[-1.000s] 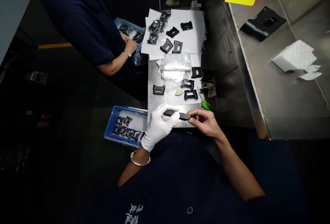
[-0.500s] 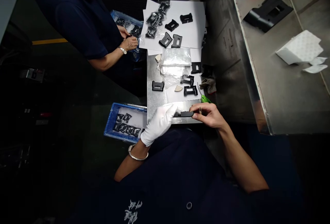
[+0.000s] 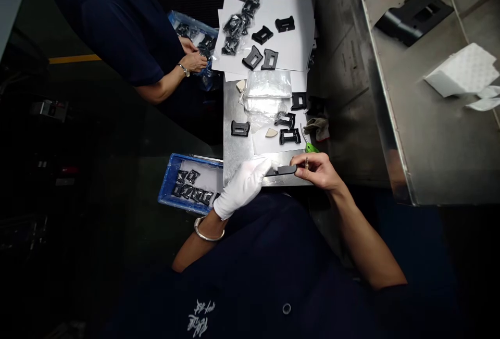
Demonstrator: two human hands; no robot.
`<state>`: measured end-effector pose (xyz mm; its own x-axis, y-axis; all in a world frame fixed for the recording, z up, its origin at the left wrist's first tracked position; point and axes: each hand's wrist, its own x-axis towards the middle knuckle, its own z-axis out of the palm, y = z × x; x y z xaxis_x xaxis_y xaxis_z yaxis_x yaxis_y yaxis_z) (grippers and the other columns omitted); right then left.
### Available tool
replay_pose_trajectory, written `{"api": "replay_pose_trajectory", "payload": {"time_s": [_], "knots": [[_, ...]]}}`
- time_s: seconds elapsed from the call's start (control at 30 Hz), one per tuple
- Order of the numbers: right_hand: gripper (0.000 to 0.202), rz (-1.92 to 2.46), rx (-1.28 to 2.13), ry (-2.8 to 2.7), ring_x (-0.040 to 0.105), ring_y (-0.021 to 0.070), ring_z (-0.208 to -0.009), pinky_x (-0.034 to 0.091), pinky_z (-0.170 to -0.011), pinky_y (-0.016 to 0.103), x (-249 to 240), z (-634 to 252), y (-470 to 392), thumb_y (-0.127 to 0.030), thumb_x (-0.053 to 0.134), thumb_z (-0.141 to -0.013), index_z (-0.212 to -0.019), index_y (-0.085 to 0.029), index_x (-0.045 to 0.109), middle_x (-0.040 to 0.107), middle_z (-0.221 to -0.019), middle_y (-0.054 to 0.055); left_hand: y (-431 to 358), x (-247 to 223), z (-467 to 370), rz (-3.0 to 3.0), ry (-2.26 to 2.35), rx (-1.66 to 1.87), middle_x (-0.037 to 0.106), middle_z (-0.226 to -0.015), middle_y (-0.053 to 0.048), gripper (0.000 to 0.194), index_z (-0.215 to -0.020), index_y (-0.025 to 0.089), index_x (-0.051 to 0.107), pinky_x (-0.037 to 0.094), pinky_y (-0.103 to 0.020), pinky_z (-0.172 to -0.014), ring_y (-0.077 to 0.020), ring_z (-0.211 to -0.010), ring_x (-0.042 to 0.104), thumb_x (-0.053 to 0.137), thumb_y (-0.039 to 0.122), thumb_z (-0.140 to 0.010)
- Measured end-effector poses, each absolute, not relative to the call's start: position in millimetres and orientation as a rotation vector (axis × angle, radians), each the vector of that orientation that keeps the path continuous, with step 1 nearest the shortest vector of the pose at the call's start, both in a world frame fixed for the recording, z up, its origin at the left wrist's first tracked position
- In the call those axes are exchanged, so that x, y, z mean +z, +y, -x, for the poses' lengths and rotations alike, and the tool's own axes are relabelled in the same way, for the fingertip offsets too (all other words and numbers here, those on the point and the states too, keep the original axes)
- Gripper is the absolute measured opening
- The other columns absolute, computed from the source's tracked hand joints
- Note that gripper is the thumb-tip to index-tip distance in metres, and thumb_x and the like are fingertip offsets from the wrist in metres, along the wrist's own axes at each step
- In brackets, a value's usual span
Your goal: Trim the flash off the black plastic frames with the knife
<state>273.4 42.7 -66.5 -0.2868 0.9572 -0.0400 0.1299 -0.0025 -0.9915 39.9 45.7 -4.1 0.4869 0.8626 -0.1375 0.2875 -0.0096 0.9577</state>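
My left hand [image 3: 247, 183], in a white glove, closes on the left end of a black plastic part [image 3: 287, 170] above the near edge of the metal table. The bare fingers of my right hand [image 3: 318, 171] pinch the part's right end. A small metallic piece [image 3: 307, 163] shows at those fingers; whether it is a ring or a tool tip I cannot tell. Just beyond lie a black plastic frame [image 3: 289, 136], a beige wedge-shaped piece [image 3: 271, 133] and a green-handled tool [image 3: 311, 147] with a thin metal shaft. Another black frame [image 3: 240, 128] rests farther left.
A stack of clear plastic bags [image 3: 269, 85] lies mid-table, with bagged and loose black parts on white paper [image 3: 299, 42] behind. At left is a blue bin [image 3: 166, 185] of bagged parts. A co-worker's hands [image 3: 193, 60] work at another bin. A metal surface [image 3: 437, 162] stands at right.
The view has shifted slightly. The black part, held in both hands, has moved a little to the right and is slightly tilted. The co-worker's hands have moved a little.
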Motion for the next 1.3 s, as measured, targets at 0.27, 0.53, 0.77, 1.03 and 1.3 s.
{"api": "replay_pose_trajectory", "payload": {"time_s": [0.27, 0.53, 0.77, 1.03, 1.3], "knots": [[0.039, 1.072, 1.403, -1.469, 0.048, 0.0117, -0.054, 0.039, -0.052, 0.027, -65.7, -274.5, 45.0, -0.055, 0.083, -0.074, -0.072, -0.018, 0.073, 0.063, -0.066, 0.003, 45.2, -0.8, -37.8, -1.492, 1.013, 0.595, 0.071, -0.098, -0.007, 0.03, -0.099, 0.016, 0.075, 0.05, -0.034, -0.095, -0.0221, -0.091, 0.063, 0.046, 0.017, -0.093], [0.041, 1.053, 1.458, -1.393, 0.041, 0.009, -0.048, 0.029, -0.044, 0.024, -78.5, -279.0, 42.3, -0.057, 0.081, -0.077, -0.078, -0.017, 0.073, 0.054, -0.06, 0.0, 41.9, 6.4, -39.7, -1.497, 1.018, 0.575, 0.073, -0.108, -0.007, 0.026, -0.104, 0.013, 0.074, 0.05, -0.031, -0.095, -0.0203, -0.099, 0.065, 0.05, 0.015, -0.093], [0.036, 0.999, 1.521, -1.326, 0.039, 0.0076, -0.046, 0.027, -0.042, 0.023, -83.3, -276.3, 39.7, -0.051, 0.083, -0.077, -0.082, -0.016, 0.074, 0.052, -0.059, -0.001, 40.8, 7.0, -40.8, -1.501, 1.072, 0.518, 0.072, -0.109, -0.004, 0.021, -0.103, 0.019, 0.073, 0.052, -0.035, -0.094, -0.0224, -0.1, 0.065, 0.055, 0.019, -0.092], [0.036, 1.038, 1.519, -1.467, 0.043, 0.0099, -0.054, 0.034, -0.049, 0.024, -77.2, -273.5, 38.2, -0.051, 0.079, -0.081, -0.083, -0.015, 0.077, 0.059, -0.065, 0.002, 38.4, -4.0, -40.6, -1.366, 1.095, 0.435, 0.067, -0.089, -0.002, 0.019, -0.087, 0.022, 0.069, 0.05, -0.034, -0.074, -0.0187, -0.079, 0.06, 0.058, 0.035, -0.095], [0.043, 1.07, 1.654, -1.533, 0.045, 0.0105, -0.06, 0.036, -0.054, 0.023, -88.4, -269.8, 28.4, -0.053, 0.075, -0.084, -0.092, -0.012, 0.077, 0.057, -0.067, 0.001, 34.4, -15.7, -37.4, -1.373, 0.987, 0.391, 0.062, -0.079, 0.0, 0.031, -0.083, 0.017, 0.065, 0.044, -0.028, -0.068, -0.0152, -0.073, 0.053, 0.053, 0.041, -0.1]]}}
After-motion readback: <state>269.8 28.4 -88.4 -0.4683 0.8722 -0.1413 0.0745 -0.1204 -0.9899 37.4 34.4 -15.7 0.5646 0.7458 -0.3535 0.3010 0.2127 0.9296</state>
